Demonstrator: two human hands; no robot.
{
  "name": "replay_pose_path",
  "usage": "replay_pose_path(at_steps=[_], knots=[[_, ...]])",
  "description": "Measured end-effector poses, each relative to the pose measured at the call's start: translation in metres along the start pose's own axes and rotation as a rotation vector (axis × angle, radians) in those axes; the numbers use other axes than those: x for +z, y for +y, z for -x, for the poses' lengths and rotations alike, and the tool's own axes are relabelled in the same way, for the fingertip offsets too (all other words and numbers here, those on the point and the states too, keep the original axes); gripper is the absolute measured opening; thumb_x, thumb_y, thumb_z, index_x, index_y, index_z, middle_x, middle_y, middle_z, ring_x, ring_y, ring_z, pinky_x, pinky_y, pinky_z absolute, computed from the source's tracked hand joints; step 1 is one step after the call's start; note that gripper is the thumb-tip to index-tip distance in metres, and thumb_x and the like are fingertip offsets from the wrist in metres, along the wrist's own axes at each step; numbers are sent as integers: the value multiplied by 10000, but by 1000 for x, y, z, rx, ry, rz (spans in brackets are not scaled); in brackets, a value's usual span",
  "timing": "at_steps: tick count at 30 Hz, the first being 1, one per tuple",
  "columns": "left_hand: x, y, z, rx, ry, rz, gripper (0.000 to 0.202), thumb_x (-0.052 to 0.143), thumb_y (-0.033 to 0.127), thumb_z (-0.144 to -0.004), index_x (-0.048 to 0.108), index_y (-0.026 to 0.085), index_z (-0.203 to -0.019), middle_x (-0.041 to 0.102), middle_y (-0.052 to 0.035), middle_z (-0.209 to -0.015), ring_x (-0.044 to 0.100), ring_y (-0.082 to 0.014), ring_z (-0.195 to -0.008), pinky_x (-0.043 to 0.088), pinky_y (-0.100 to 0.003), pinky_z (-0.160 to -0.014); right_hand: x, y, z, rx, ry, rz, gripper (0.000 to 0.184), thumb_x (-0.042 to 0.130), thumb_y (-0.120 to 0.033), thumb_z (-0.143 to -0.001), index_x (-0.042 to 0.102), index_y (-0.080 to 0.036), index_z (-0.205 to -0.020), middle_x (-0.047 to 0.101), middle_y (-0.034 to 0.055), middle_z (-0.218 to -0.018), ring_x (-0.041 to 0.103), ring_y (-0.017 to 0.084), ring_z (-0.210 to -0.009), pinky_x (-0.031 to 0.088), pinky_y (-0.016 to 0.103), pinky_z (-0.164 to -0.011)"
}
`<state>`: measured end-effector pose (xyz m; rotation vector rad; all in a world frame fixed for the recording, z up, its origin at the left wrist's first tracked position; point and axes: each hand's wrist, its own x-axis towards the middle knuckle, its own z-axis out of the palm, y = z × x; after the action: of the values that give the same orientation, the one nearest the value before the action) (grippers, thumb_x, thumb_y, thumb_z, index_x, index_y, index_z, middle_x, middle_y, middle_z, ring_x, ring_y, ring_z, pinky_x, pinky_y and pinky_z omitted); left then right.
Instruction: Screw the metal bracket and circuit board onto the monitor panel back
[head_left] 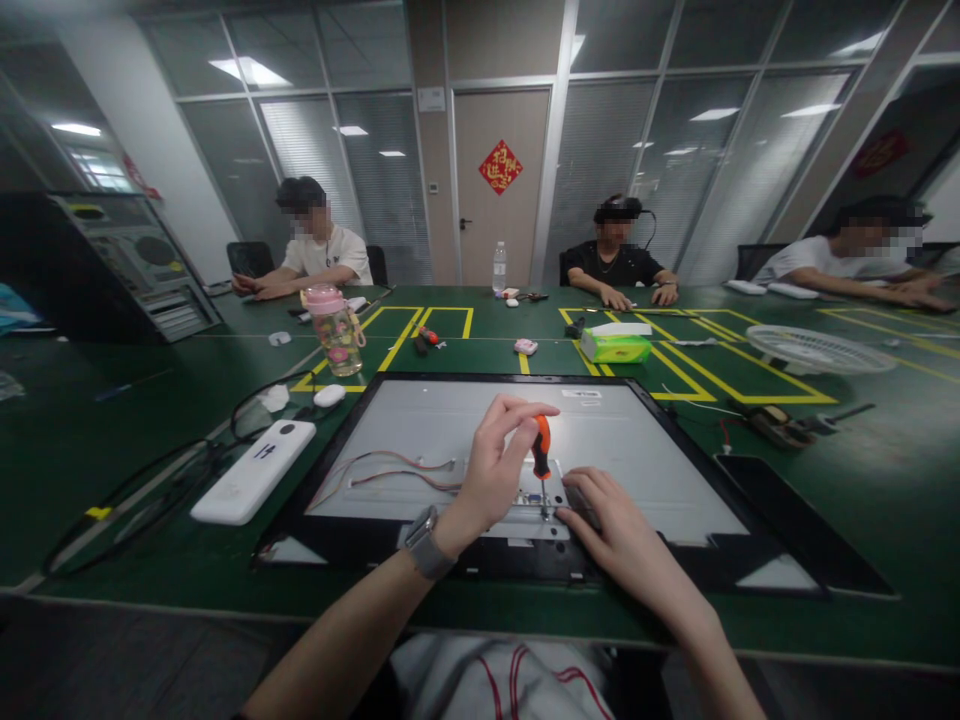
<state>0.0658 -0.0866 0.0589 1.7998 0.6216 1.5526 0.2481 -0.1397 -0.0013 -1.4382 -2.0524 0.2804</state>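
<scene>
A monitor panel (637,440) lies flat before me, its grey metal back up and a black frame around it. My left hand (499,455), with a watch on the wrist, is closed around the orange-and-black handle of a screwdriver (541,450). The screwdriver stands nearly upright, its shaft down on a small metal bracket (553,525) with connectors. Just right of the bracket, my right hand (611,520) rests on the panel, fingers stretched out and thumb near the screwdriver's tip. Thin wires (405,465) run across the panel at left; my left hand partly hides the bracket.
Left of the panel lie a white power bank (255,470) and black cables (135,510). A pink-lidded bottle (334,330), a tissue pack (616,343) and a white round grille (817,348) stand beyond. A dark flat panel (802,520) lies at right. Several people sit opposite.
</scene>
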Motion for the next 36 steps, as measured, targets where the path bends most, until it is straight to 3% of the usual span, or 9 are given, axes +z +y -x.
replay_pose_path(at_steps=[3,6,10,14,17,20,25,31,36], knots=[[0,1,-1,-47,-33,90,309,427,277,-999,701,176,-1099,669,-85,-1040,626,-189,-978,484,-325,-886,0,0,0,1,-2,1,121,550,-240,-926,575,-223,-1042,631,87,-1079,605,264,-1015,492,431,-931],[0,-2,-2,-46,-40,84,242,519,278,-964,696,179,-1096,678,-76,-999,633,-185,-938,483,-313,-851,1,1,0,-2,-8,2,128,552,-239,-929,573,-215,-1053,627,91,-1083,599,266,-1020,490,435,-930],[0,-4,-1,63,42,-59,131,684,280,-866,731,202,-960,585,-24,-864,567,-151,-836,463,-287,-827,2,2,0,-6,-4,5,135,553,-242,-935,573,-211,-1065,625,93,-1097,596,268,-1039,486,436,-941],[-1,-1,0,25,23,-21,278,463,253,-980,730,195,-1032,618,-68,-1008,594,-169,-939,469,-305,-874,2,2,0,-5,-7,11,140,554,-235,-934,570,-207,-1071,625,97,-1097,596,272,-1046,483,439,-945],[-2,1,-1,-32,-25,66,322,417,237,-992,687,160,-1152,679,-87,-1052,638,-183,-970,486,-318,-881,1,2,0,-2,-3,12,130,558,-235,-930,574,-212,-1057,631,94,-1093,602,271,-1033,488,435,-941],[-1,0,-2,-14,-32,45,295,493,260,-975,676,164,-1185,700,-74,-981,644,-174,-925,490,-307,-855,1,1,0,-1,-5,7,131,558,-234,-930,570,-217,-1059,628,93,-1092,598,271,-1035,488,435,-939],[-1,-2,-1,77,42,-65,170,679,298,-869,750,204,-993,591,-27,-854,572,-146,-799,486,-281,-794,1,2,0,-9,-17,0,136,543,-237,-941,559,-213,-1074,616,98,-1101,590,270,-1040,482,446,-940],[-3,3,-1,-15,-42,37,336,406,238,-1001,673,200,-1202,659,-79,-1078,626,-168,-933,492,-300,-843,3,4,1,-8,-12,2,141,541,-244,-941,555,-214,-1078,617,97,-1106,594,273,-1046,479,452,-948],[-1,0,-2,68,-23,-23,225,588,264,-935,713,202,-1112,647,-42,-893,601,-149,-831,479,-288,-795,3,4,1,-14,-7,-2,140,539,-247,-942,557,-212,-1076,616,100,-1115,591,272,-1054,479,456,-950]])
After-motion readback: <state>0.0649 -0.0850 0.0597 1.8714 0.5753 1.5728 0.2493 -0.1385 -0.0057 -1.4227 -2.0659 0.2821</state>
